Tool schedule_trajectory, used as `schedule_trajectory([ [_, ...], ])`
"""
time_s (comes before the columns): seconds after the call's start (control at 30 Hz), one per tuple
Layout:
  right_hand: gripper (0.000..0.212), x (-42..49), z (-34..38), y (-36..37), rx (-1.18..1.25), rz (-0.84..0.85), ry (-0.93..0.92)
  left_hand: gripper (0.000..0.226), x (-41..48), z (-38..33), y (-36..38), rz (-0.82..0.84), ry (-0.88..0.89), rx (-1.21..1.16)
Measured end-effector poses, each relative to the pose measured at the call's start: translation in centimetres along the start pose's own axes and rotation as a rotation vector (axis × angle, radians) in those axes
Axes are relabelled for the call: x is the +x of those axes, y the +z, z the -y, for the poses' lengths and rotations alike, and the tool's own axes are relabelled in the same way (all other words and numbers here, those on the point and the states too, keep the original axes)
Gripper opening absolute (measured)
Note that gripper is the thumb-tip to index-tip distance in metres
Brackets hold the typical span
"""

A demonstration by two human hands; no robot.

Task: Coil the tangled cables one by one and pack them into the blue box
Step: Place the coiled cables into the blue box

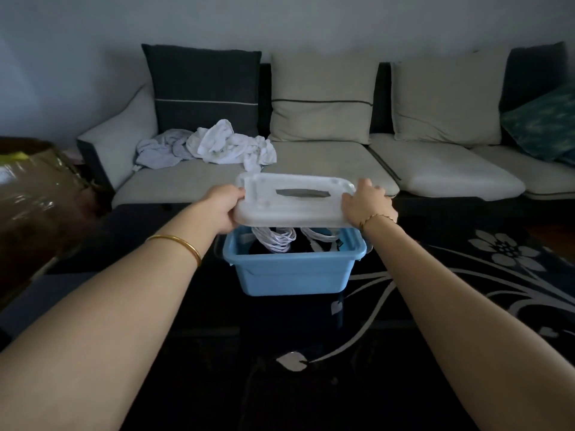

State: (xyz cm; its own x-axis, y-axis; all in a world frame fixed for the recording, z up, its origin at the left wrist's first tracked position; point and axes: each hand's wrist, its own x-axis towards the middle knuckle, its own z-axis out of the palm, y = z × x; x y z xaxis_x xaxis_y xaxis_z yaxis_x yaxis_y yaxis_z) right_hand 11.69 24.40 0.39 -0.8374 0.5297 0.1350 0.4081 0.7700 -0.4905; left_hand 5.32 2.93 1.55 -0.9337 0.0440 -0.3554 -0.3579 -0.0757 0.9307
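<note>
The blue box stands on the dark floral carpet in front of me. Coiled white cables lie inside it, partly hidden under the lid. Both hands hold a translucent white lid with a grey handle slot just above the box's far rim, tilted slightly. My left hand grips the lid's left edge. Over at the right edge, my right hand holds on with fingers on top.
A sofa with beige seat cushions and dark and beige back pillows runs behind the box. Crumpled white cloths lie on its left seat. A brown shiny object sits at the left. The carpet has white flower patterns.
</note>
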Motion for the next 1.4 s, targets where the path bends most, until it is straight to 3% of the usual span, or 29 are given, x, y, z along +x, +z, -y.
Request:
schedule_trajectory([
  [0.13, 0.036, -0.1, -1.2, 2.1, 0.095, 0.112, 0.057, 0.032, 1.2, 2.1, -0.8, -0.149, 0.040, 0.197],
  [0.27, 0.037, -0.3, -1.3, 2.8, 0.030, 0.106, 0.077, 0.037, 1.5, 3.2, -0.6, -0.343, 0.208, 0.691],
  [0.4, 0.036, -0.6, -1.2, 3.1, -0.004, 0.090, 0.063, 0.046, 1.6, 3.1, -1.0, -0.397, 0.183, 0.975],
  [0.53, 0.029, -0.5, -1.8, 3.5, 0.008, 0.053, 0.068, 0.027, 1.6, 4.1, -1.9, -0.269, 0.118, 0.896],
  [0.73, 0.023, -0.5, -2.8, 3.4, 0.023, 0.007, 0.097, 0.051, 2.6, 4.6, -2.7, -0.293, 0.026, 0.767],
  [0.8, 0.034, -0.6, -3.2, 3.6, 0.199, 0.057, 0.165, 0.056, 0.8, 4.4, -2.3, -0.262, 0.004, 0.642],
  [0.9, 0.068, -0.8, -3.9, 3.3, 0.617, 0.179, 0.306, 0.048, 0.4, 4.6, -2.2, -0.216, -0.048, 0.502],
  [0.97, 0.074, -0.7, -4.3, 2.9, 0.764, 0.250, 0.365, 0.043, 0.5, 4.7, -2.2, -0.205, -0.003, 0.508],
  [1.03, 0.050, -0.4, -4.6, 2.8, 0.725, 0.223, 0.328, 0.043, 0.5, 4.7, -2.2, -0.233, 0.074, 0.563],
  [1.07, 0.031, -0.4, -4.4, 2.9, 0.643, 0.167, 0.279, 0.042, 0.6, 4.8, -2.2, -0.241, 0.088, 0.589],
  [1.1, 0.026, -0.4, -4.4, 3.0, 0.530, 0.113, 0.214, 0.041, 0.7, 5.0, -2.2, -0.251, 0.100, 0.624],
  [1.2, 0.035, -0.3, -4.3, 3.7, 0.348, 0.006, 0.099, 0.038, 0.5, 4.8, -1.9, -0.285, 0.144, 0.798],
  [1.4, 0.029, 0.1, -4.1, 4.3, 0.203, -0.090, 0.011, 0.036, 0.6, 4.8, -1.1, -0.292, 0.199, 1.160],
])
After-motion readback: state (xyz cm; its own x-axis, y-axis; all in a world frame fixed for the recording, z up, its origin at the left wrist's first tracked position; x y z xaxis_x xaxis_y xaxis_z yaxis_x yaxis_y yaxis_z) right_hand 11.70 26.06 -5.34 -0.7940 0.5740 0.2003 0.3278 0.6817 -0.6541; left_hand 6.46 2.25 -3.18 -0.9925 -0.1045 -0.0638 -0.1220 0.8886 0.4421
